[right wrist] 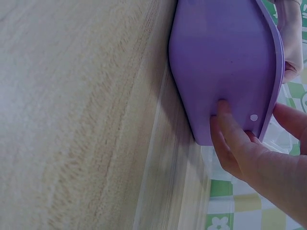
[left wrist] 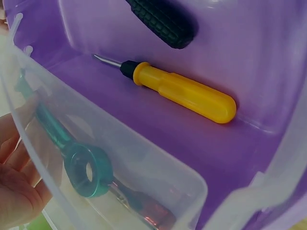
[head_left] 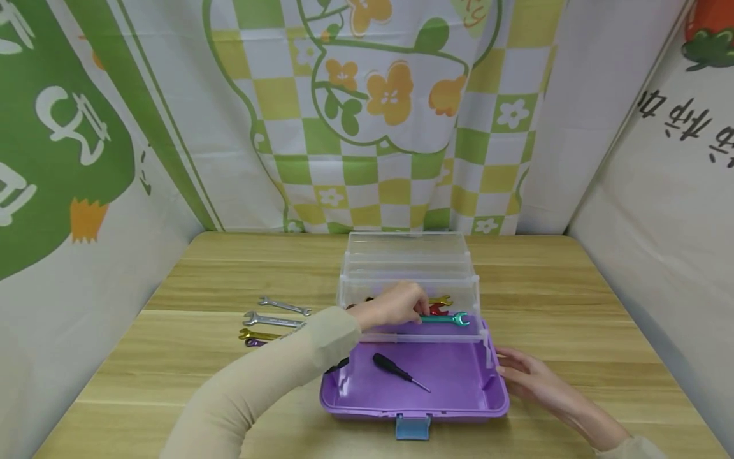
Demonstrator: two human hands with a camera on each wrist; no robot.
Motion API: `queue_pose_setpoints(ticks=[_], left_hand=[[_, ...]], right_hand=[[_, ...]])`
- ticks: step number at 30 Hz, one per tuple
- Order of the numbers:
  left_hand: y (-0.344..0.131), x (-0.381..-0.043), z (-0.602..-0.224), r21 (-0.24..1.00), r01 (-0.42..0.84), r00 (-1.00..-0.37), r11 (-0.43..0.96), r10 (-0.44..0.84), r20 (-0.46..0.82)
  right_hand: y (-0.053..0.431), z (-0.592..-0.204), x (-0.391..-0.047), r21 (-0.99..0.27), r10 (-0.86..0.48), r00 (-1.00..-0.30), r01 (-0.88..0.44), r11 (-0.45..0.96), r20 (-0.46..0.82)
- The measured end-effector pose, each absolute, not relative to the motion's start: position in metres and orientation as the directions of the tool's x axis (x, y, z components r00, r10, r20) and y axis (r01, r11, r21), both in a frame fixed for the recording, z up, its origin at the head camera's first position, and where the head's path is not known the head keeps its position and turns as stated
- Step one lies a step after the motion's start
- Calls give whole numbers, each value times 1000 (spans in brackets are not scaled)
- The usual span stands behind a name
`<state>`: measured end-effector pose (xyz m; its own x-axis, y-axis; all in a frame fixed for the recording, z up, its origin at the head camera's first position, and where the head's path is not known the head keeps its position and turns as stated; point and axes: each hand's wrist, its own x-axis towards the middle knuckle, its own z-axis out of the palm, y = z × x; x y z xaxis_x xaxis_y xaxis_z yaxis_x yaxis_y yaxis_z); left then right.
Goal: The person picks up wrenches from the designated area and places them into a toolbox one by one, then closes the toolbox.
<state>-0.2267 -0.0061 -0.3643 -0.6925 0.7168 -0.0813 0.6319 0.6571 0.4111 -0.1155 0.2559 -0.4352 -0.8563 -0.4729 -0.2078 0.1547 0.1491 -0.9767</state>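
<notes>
My left hand [head_left: 395,303] pinches a teal combination wrench [head_left: 444,319] over the clear plastic tray [head_left: 395,336] of a purple toolbox [head_left: 453,376]. The left wrist view shows the wrench's ring end through the tray wall, beside a red wrench [left wrist: 156,211]. A gold wrench [head_left: 441,300] lies behind it in the tray. At the toolbox's right side, my right hand [head_left: 536,379] holds the edge, fingers against the outer wall and thumb at the rim. Inside the box are a black-handled screwdriver [head_left: 392,365] and a yellow-handled screwdriver [left wrist: 196,98].
Left of the toolbox, two silver wrenches [head_left: 275,320], a gold wrench [head_left: 258,335] and a purple wrench [head_left: 255,343] lie on the wooden table [head_left: 172,357], partly behind my left sleeve. The clear lid [head_left: 407,245] stands raised at the back. A blue latch [head_left: 413,428] hangs in front.
</notes>
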Motion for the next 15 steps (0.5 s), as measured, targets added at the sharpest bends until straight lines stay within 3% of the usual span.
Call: queue_pose_setpoints(ticks=[15], left_hand=[[-8,-231,-369,353,685,-666,637,744,-50]], right_hand=[[256,-434,-116,-973,-472,-854,160,166,-220]])
